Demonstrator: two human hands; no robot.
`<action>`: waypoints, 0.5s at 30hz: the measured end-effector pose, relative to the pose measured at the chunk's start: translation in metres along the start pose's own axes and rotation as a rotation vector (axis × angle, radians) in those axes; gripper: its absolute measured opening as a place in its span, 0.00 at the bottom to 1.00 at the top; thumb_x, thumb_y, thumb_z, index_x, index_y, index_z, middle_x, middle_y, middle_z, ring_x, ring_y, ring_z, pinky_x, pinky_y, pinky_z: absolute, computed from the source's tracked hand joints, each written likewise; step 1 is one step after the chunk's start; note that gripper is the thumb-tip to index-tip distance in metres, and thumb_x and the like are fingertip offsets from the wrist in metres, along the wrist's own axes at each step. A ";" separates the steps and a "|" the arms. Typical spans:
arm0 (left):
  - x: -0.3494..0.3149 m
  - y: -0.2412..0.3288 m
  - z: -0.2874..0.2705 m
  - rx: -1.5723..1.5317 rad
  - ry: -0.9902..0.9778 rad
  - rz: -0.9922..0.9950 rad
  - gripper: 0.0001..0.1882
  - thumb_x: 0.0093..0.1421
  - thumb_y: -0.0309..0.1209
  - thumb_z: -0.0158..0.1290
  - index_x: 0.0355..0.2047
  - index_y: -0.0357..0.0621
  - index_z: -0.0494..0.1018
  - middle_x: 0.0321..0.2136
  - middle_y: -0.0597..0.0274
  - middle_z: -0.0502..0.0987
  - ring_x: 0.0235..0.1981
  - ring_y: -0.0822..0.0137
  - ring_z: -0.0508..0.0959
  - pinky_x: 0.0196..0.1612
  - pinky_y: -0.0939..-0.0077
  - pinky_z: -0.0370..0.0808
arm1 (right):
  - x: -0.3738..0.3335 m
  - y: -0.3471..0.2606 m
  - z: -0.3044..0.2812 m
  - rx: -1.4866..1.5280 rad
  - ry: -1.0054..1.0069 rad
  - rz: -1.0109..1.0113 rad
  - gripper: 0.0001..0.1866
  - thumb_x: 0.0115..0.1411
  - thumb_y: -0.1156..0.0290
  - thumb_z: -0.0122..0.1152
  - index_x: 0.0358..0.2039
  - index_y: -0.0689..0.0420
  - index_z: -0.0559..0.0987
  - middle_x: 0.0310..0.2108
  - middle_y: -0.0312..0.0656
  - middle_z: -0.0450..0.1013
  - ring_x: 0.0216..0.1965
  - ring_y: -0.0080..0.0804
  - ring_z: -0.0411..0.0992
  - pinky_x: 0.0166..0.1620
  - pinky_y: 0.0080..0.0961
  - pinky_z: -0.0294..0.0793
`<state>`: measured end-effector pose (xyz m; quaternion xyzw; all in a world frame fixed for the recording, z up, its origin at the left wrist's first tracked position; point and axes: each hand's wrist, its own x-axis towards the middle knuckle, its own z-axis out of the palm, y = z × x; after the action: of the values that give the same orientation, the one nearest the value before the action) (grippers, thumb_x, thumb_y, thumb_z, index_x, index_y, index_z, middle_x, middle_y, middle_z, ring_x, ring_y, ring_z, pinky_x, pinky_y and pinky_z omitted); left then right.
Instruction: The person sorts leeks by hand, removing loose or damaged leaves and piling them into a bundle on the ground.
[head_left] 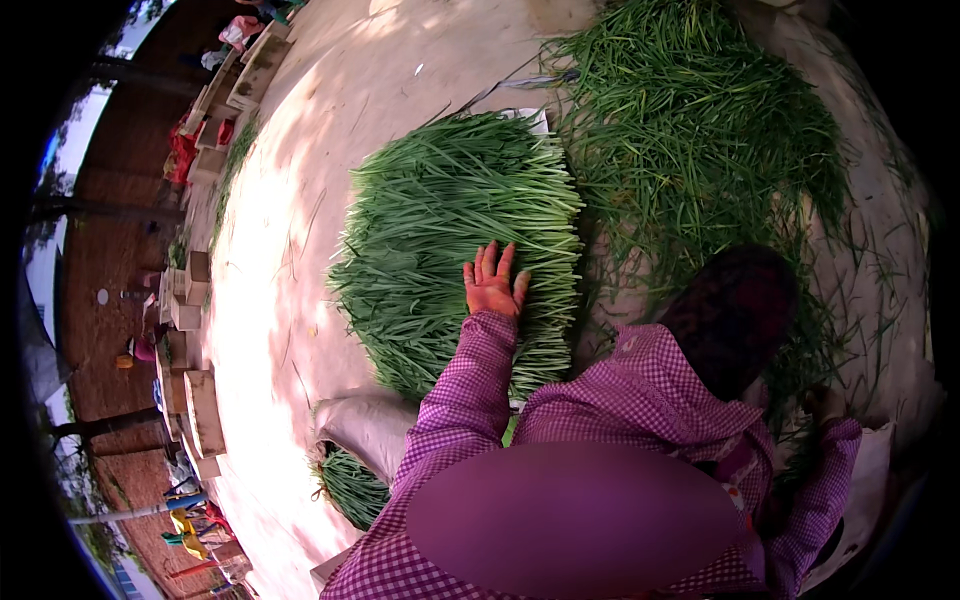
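Observation:
My left hand (492, 284) lies palm down, fingers spread, on a broad, neatly layered stack of garlic chives (430, 240). Green leaf tips point left in this stack, and the pale cut stems line up along its right side. Off to the lower right, my right hand (826, 403) is low in shadow beside loose green leaves; its fingers are too dim to make out. A large tangled heap of loose chives (700, 120) spreads over the ground at the far right, with strands trailing back toward my right arm.
My dark-clothed knee (735, 320) rises between the stack and my right hand. A pale sack (370, 430) with another chive bundle (355, 487) lies near left. Pale boxes (205, 410) line the left by a brick wall, where other people sit. A strap (510, 85) crosses the ground behind.

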<state>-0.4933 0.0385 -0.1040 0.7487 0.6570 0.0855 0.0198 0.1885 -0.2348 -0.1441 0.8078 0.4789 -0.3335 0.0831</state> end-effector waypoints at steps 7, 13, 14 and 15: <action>-0.021 -0.061 -0.052 -0.101 0.460 -0.084 0.12 0.56 0.32 0.56 0.42 0.51 0.75 0.39 0.60 0.75 0.43 0.56 0.74 0.46 0.62 0.71 | -0.018 -0.041 -0.026 -0.035 -0.014 0.007 0.19 0.59 0.64 0.50 0.49 0.54 0.76 0.24 0.42 0.78 0.26 0.34 0.76 0.34 0.31 0.74; -0.050 -0.215 -0.056 -0.955 0.763 -0.958 0.08 0.57 0.32 0.57 0.36 0.43 0.75 0.26 0.59 0.76 0.26 0.66 0.75 0.30 0.72 0.72 | -0.007 -0.050 -0.027 -0.100 -0.094 -0.099 0.19 0.59 0.62 0.49 0.49 0.54 0.76 0.25 0.44 0.78 0.28 0.36 0.77 0.36 0.33 0.74; -0.046 -0.216 -0.057 -1.034 0.724 -1.025 0.09 0.57 0.33 0.57 0.35 0.42 0.75 0.25 0.60 0.76 0.24 0.67 0.74 0.28 0.73 0.71 | -0.009 -0.046 -0.025 -0.082 -0.082 -0.088 0.19 0.59 0.61 0.49 0.48 0.53 0.76 0.25 0.44 0.78 0.28 0.36 0.77 0.36 0.33 0.74; -0.037 -0.211 -0.062 -1.116 0.681 -1.083 0.10 0.56 0.34 0.58 0.35 0.41 0.75 0.24 0.60 0.76 0.23 0.68 0.73 0.26 0.74 0.70 | -0.019 -0.055 -0.027 -0.070 -0.069 -0.057 0.19 0.59 0.60 0.48 0.46 0.53 0.77 0.25 0.43 0.78 0.28 0.36 0.77 0.36 0.34 0.74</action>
<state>-0.7146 0.0257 -0.0766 0.1448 0.7563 0.5967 0.2258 0.1498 -0.2070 -0.1016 0.7783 0.5100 -0.3468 0.1181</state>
